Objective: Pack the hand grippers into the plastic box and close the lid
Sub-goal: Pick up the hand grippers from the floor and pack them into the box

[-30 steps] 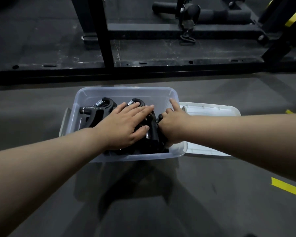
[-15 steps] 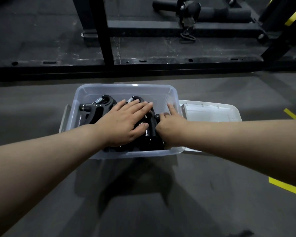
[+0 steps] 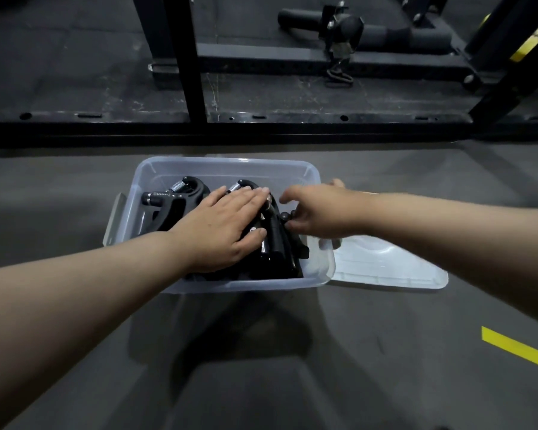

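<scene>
A clear plastic box [image 3: 230, 164] stands on the grey floor, holding several black hand grippers with metal springs [image 3: 180, 197]. My left hand [image 3: 221, 228] lies flat on top of them with straight fingers, pressing down near the middle. My right hand [image 3: 317, 212] hovers over the box's right end with loosely curled fingers; its fingertips are close to a black knob on the rightmost gripper [image 3: 277, 243], and it holds nothing that I can see. The translucent lid [image 3: 385, 268] lies flat on the floor against the right side of the box, partly under my right forearm.
A latch flap [image 3: 114, 221] sticks out from the box's left side. A black rack base and upright post [image 3: 190, 57] run across the floor just behind the box, with a padded roller [image 3: 385, 32] further back. Yellow floor tape [image 3: 519, 352] lies at the right.
My right hand has lifted off the grippers at the box's right end and shifted slightly right, over the rim. My left hand stays flat on the grippers.
</scene>
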